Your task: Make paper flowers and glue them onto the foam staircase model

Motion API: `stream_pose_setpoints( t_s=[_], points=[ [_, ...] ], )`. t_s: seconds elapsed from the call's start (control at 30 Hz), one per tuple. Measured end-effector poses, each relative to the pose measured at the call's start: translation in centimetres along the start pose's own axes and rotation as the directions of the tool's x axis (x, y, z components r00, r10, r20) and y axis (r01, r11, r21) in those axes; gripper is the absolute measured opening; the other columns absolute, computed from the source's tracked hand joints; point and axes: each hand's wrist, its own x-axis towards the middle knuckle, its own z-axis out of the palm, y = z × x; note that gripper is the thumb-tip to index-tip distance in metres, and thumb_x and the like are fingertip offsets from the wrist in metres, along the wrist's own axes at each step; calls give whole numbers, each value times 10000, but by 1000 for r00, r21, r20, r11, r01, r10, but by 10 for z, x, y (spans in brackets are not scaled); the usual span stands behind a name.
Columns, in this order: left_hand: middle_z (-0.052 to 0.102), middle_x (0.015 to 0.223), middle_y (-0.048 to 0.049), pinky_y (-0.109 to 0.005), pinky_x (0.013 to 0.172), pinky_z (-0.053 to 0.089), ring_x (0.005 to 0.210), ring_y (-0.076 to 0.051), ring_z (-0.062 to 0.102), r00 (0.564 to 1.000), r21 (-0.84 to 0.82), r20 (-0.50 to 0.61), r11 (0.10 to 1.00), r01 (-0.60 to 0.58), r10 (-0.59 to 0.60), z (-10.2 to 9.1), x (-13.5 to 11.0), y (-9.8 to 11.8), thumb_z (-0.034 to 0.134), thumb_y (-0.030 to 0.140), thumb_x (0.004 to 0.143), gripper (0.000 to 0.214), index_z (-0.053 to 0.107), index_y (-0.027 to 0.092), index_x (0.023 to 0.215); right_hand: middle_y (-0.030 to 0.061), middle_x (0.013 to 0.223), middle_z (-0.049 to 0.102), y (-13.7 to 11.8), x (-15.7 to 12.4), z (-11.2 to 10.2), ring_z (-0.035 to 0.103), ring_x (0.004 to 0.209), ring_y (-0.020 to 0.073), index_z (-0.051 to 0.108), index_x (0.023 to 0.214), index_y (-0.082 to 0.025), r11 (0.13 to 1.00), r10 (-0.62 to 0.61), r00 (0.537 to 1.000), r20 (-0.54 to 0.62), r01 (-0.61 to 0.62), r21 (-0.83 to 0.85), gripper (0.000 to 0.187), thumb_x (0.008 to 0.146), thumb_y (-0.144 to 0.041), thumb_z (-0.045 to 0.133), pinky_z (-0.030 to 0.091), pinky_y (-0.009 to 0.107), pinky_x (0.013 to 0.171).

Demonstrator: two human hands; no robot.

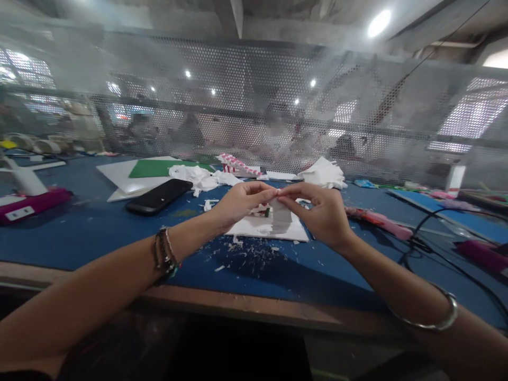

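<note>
My left hand [245, 203] and my right hand [320, 211] meet fingertip to fingertip above a white pad [291, 233]. Both are closed in a pinch, thumbs against forefingers. A tiny speck of red or pink shows where the tips touch, but what they hold is too small to make out. Beneath them on the pad lie small pieces, one of them a dark green bit [267, 212], partly hidden by the left hand. White scraps [254, 258] are scattered on the blue table [119, 243] in front of the pad.
A black phone [161, 197] lies left of the hands, near a green sheet [159, 168] and crumpled white paper [194, 175]. Behind stands a pink-and-white strip [240, 163]. To the right are a pink-handled tool [381, 222] and black cables [420, 241]. Perforated metal [238, 95] closes the back.
</note>
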Motion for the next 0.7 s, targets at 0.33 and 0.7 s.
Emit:
stream_pose_setpoints(
  t_s=[0.33, 0.7],
  points=[
    [531, 565, 38, -200, 576, 365, 556, -69, 441, 999, 56, -13, 998, -30, 31, 7, -2, 2, 588, 253, 688, 124, 605, 149, 622, -6, 668, 614, 2, 1, 1, 547, 593, 80, 570, 744, -168, 990, -44, 998, 51, 50, -133, 118, 775, -257, 500, 439, 210, 570],
    [594, 637, -5, -231, 535, 382, 546, -94, 485, 967, 213, 16, 944, -251, 253, 4, -4, -1, 634, 309, 646, 170, 626, 141, 664, -14, 628, 592, 2, 0, 3, 559, 584, 91, 527, 715, -173, 999, 36, 999, 14, -36, -9, 114, 746, -282, 538, 447, 219, 569]
  ],
)
